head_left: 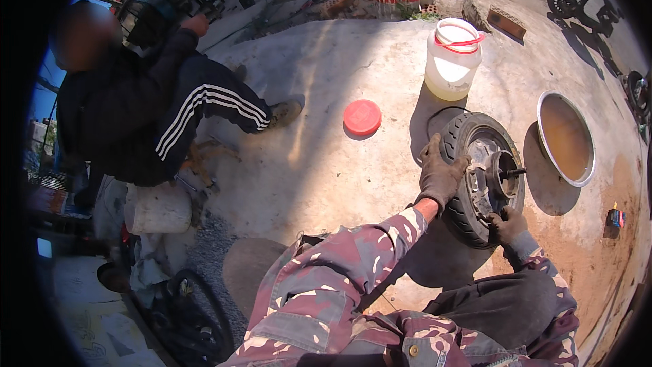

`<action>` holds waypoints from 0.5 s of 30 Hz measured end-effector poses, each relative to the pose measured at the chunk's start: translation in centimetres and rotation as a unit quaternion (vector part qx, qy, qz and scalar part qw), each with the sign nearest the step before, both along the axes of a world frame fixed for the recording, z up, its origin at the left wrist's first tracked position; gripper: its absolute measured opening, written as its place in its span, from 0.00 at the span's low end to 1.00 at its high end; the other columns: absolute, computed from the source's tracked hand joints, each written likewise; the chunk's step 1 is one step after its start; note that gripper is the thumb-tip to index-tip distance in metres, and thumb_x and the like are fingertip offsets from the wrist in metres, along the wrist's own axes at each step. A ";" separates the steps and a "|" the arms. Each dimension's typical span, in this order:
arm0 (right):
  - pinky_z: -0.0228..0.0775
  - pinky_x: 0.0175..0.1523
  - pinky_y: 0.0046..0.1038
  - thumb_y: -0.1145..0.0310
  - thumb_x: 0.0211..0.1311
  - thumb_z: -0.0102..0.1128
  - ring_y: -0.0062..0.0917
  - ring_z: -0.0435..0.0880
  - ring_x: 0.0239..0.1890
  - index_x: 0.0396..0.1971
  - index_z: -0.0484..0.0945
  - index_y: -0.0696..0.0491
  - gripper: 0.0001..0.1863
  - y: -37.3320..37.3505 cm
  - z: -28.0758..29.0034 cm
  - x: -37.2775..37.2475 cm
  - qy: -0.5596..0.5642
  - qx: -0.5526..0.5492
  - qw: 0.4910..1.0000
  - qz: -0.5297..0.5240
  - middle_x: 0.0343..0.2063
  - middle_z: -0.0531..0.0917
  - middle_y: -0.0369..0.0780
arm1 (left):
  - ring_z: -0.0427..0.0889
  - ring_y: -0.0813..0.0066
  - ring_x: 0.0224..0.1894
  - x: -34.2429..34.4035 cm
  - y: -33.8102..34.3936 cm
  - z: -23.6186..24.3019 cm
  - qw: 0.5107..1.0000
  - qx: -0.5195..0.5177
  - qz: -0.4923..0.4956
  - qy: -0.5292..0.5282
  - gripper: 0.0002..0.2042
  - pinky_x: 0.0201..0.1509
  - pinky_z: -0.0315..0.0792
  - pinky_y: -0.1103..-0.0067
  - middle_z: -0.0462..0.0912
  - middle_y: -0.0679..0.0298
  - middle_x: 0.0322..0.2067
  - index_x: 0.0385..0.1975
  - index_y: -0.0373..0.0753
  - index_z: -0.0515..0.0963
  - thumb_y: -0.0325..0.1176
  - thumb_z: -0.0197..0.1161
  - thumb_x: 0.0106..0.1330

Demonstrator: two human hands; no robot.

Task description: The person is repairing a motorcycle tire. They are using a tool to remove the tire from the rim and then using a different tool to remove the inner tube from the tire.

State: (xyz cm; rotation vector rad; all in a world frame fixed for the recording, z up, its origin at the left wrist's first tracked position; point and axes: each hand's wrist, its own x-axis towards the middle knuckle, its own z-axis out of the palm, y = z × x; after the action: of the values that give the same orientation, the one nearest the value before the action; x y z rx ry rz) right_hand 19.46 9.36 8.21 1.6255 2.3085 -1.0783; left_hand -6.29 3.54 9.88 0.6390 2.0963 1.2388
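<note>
The wheel (483, 180) stands tilted on the concrete ground (312, 163), between the person's knees and the metal basin (566, 137); its tyre faces the camera edge-on and the hub with its short axle (513, 172) points right. The hands are apart, both gloved. The left hand (440, 175) is clamped over the top of the tyre, fingers curled round the tread, steadying it. The right hand (506, 225) sits low at the rim, fingers closed against the hub's lower edge; whether it pinches a small part or tool there I cannot tell.

By the look of it, the step in hand is work on the hub side of the wheel, one hand bracing, the other busy at the rim. A next move would call for the left hand to hold the tyre from rolling while the right works with care near the projecting axle.

A white bucket (452, 60) stands beyond the wheel, a red lid (362, 117) lies left of it, and another person (146, 105) sits well apart at left
</note>
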 end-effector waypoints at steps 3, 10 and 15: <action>0.77 0.43 0.43 0.50 0.65 0.67 0.51 0.87 0.37 0.36 0.81 0.59 0.23 0.3 0.3 0.0 -0.030 0.011 0.999 0.022 0.31 0.87 0.54 | 0.65 0.47 0.73 -0.2 0.2 -0.1 1.000 0.001 -0.005 0.003 0.47 0.77 0.62 0.66 0.66 0.40 0.69 0.74 0.31 0.59 0.47 0.77 0.60; 0.77 0.44 0.46 0.50 0.66 0.66 0.53 0.87 0.39 0.35 0.81 0.59 0.23 -0.1 0.4 0.1 -0.022 0.058 0.997 0.051 0.32 0.86 0.56 | 0.64 0.46 0.74 0.0 -0.1 0.3 1.000 -0.009 -0.004 -0.004 0.47 0.77 0.62 0.65 0.65 0.40 0.70 0.75 0.31 0.59 0.46 0.76 0.61; 0.75 0.40 0.44 0.49 0.64 0.69 0.50 0.86 0.34 0.33 0.81 0.59 0.24 0.1 -1.3 1.0 -0.009 0.016 1.000 0.006 0.29 0.85 0.54 | 0.64 0.48 0.74 0.3 -0.2 -0.1 1.000 0.021 0.007 0.022 0.45 0.77 0.62 0.66 0.64 0.41 0.70 0.75 0.30 0.60 0.44 0.76 0.62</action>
State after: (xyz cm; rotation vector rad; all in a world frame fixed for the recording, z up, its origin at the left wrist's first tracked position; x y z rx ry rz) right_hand 20.45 9.43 6.93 1.6232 2.3332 -1.0246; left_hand -5.97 3.33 9.73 0.6767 2.1192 1.2900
